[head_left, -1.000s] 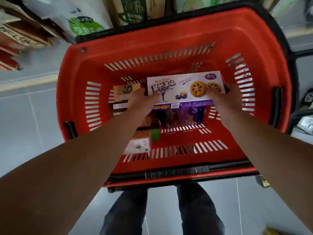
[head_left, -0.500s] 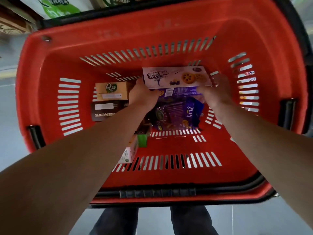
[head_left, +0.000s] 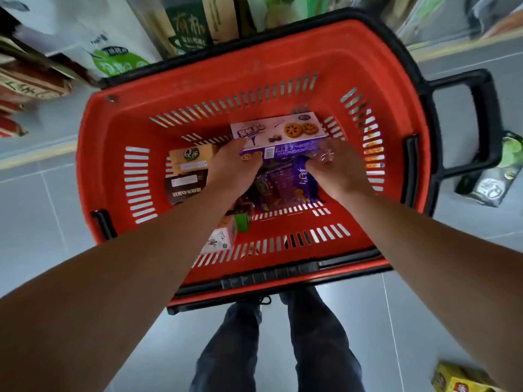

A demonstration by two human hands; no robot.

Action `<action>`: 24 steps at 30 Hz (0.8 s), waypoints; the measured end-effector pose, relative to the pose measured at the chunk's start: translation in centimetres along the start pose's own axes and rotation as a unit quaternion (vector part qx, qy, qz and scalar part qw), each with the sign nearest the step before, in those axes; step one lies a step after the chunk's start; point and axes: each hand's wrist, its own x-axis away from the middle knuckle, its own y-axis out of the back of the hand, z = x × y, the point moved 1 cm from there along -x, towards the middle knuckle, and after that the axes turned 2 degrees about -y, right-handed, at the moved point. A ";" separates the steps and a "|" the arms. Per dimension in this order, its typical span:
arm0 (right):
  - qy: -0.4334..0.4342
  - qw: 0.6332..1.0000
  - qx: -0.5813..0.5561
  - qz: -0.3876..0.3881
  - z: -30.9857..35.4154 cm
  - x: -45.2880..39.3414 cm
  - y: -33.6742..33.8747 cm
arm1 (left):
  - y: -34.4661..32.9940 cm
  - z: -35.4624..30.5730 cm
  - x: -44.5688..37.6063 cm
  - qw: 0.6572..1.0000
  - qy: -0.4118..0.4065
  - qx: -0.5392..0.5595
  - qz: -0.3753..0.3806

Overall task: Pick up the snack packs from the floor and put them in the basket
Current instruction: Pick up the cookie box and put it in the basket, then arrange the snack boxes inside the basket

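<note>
Inside red basket (head_left: 119, 154), twelve o'clock: cookie box (head_left: 278, 131), now laid down, left hand (head_left: 235, 165) and right hand (head_left: 334, 168) still gripping its ends, purple bag (head_left: 285, 185) beneath.

basket (head_left: 396, 154) right floor strip bare | centre, left: boxes (head_left: 189, 159), purple pack (head_left: 285, 182)

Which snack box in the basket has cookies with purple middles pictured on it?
The white-and-purple box at the far end of the red basket, touched by both hands. The tan and dark brown boxes show none.
</note>
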 end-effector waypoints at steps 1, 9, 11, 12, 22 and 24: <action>0.006 1.000 0.005 -0.004 0.3 0.9 0.2 | 0.5 -0.2 0.7 1.000 -0.010 -0.001 0.004; -0.042 0.994 -0.027 -0.097 1.7 13.1 5.0 | 4.2 -4.6 9.3 0.990 -0.106 -0.023 0.085; -0.087 0.988 -0.033 -0.121 0.2 15.9 6.2 | 4.0 -6.0 11.7 0.983 -0.138 -0.036 0.116; -0.103 0.985 -0.034 -0.134 -0.5 17.3 6.7 | 3.8 -6.7 12.6 0.979 -0.152 -0.043 0.129; -0.241 0.943 -0.095 -0.207 -12.0 28.4 11.6 | -3.5 -14.8 20.4 0.944 -0.246 -0.098 0.198; -0.264 0.931 -0.114 -0.224 -15.0 30.1 12.2 | -6.2 -16.2 21.8 0.938 -0.256 -0.102 0.208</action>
